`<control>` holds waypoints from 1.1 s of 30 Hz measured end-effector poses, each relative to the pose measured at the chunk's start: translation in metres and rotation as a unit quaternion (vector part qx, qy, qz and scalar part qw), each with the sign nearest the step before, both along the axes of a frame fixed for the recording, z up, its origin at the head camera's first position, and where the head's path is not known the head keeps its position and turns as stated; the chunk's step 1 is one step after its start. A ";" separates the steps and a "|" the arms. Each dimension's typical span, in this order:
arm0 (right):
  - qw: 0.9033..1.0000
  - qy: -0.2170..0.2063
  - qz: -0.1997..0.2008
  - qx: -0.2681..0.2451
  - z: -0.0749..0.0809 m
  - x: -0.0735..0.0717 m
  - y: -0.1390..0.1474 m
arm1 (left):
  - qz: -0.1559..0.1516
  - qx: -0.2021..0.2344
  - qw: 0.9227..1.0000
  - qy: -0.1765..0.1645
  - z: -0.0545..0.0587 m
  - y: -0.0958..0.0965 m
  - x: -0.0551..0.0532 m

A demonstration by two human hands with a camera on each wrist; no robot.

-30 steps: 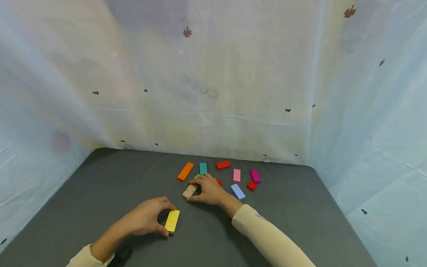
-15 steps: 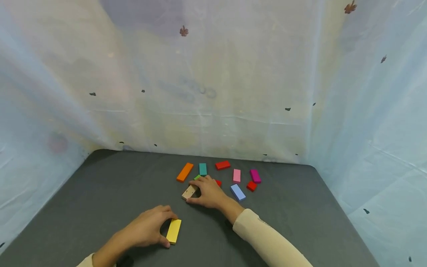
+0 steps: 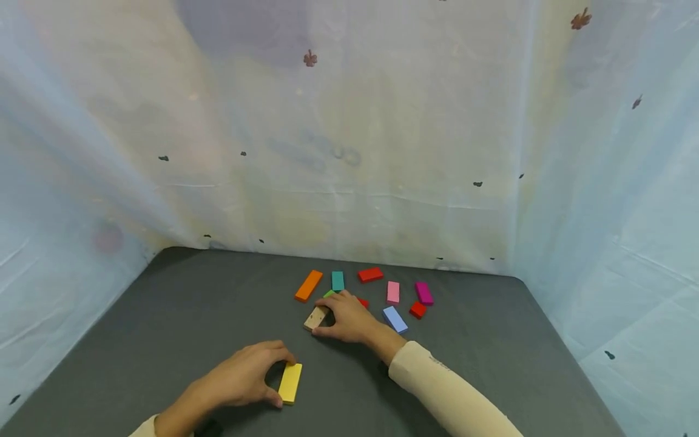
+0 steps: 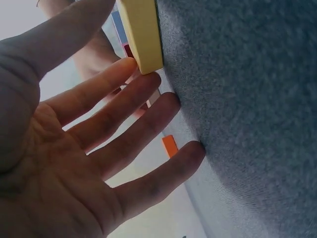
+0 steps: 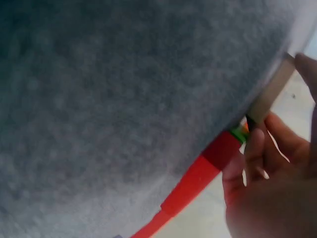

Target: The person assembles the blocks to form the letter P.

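In the head view a yellow block (image 3: 290, 383) lies flat on the dark table (image 3: 475, 376), pinched at its two ends by my left hand (image 3: 243, 375). The left wrist view shows the same yellow block (image 4: 143, 37) against thumb and index finger, the other fingers spread with tips at the cloth. Farther forward, my right hand (image 3: 349, 318) pinches a plain wooden block (image 3: 315, 318) by its ends; it stays on the table. Behind that hand a green block (image 3: 329, 294) and a red block (image 3: 363, 302) are partly hidden.
Beyond the right hand lie orange (image 3: 309, 286), teal (image 3: 338, 280), red (image 3: 371, 275) and pink (image 3: 393, 292) blocks. Right of it are a light blue block (image 3: 395, 320), a magenta block (image 3: 424, 293) and a small red block (image 3: 418, 310). Pale sheeting (image 3: 349, 230) hangs around the table.
My left hand has drawn the yellow block a little nearer to me along the table. The right hand and the wooden block keep their place; the head view has shifted slightly.
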State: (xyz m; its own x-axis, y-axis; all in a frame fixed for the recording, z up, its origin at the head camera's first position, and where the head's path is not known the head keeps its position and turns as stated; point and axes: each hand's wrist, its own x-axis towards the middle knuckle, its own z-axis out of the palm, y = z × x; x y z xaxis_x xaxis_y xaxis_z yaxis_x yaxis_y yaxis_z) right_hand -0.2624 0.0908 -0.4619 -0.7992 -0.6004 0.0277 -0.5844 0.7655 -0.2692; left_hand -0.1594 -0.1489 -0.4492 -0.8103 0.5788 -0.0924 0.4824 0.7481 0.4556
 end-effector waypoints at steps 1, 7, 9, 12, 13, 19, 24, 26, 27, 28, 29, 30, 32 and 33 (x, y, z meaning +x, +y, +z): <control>1.000 0.001 0.002 -0.001 -0.001 0.000 0.001 | -0.001 0.001 1.000 0.002 0.000 0.000 0.000; 1.000 -0.004 0.013 -0.016 -0.005 0.000 0.002 | -0.004 0.000 1.000 -0.001 0.002 -0.001 0.002; 1.000 -0.008 0.015 -0.018 -0.005 0.000 0.002 | -0.009 0.005 1.000 -0.007 0.004 -0.002 0.002; 1.000 -0.013 0.014 -0.018 -0.005 0.000 0.002 | -0.021 0.018 0.999 -0.015 0.006 -0.004 0.002; 1.000 -0.013 0.012 -0.019 -0.004 0.000 0.002 | -0.025 0.023 0.999 -0.014 0.006 -0.004 0.002; 1.000 -0.015 0.004 -0.022 -0.007 0.000 0.005 | -0.029 0.020 0.999 -0.007 0.005 -0.002 0.001; 1.000 -0.012 0.004 -0.019 -0.009 0.000 0.006 | -0.029 0.014 0.999 -0.006 0.005 -0.002 0.003; 1.000 -0.009 0.004 -0.017 -0.010 0.000 0.006 | -0.031 0.012 0.999 0.002 0.006 -0.001 0.004; 1.000 -0.009 0.005 -0.017 -0.009 0.000 0.006 | -0.031 0.011 0.999 0.005 0.006 -0.001 0.004; 1.000 -0.008 0.006 -0.017 -0.009 0.000 0.006 | -0.031 0.009 0.999 0.009 0.006 -0.001 0.005; 1.000 -0.008 0.007 -0.018 -0.009 0.000 0.006 | -0.032 0.007 0.999 0.014 0.007 -0.001 0.005; 1.000 -0.008 0.008 -0.020 -0.008 0.000 0.007 | -0.032 0.003 0.999 0.017 0.007 -0.001 0.005; 1.000 -0.010 0.009 -0.021 -0.007 0.000 0.007 | -0.031 -0.003 0.999 0.023 0.008 -0.001 0.005; 1.000 -0.012 0.009 -0.021 -0.006 0.000 0.007 | -0.030 -0.005 0.999 0.025 0.008 -0.001 0.005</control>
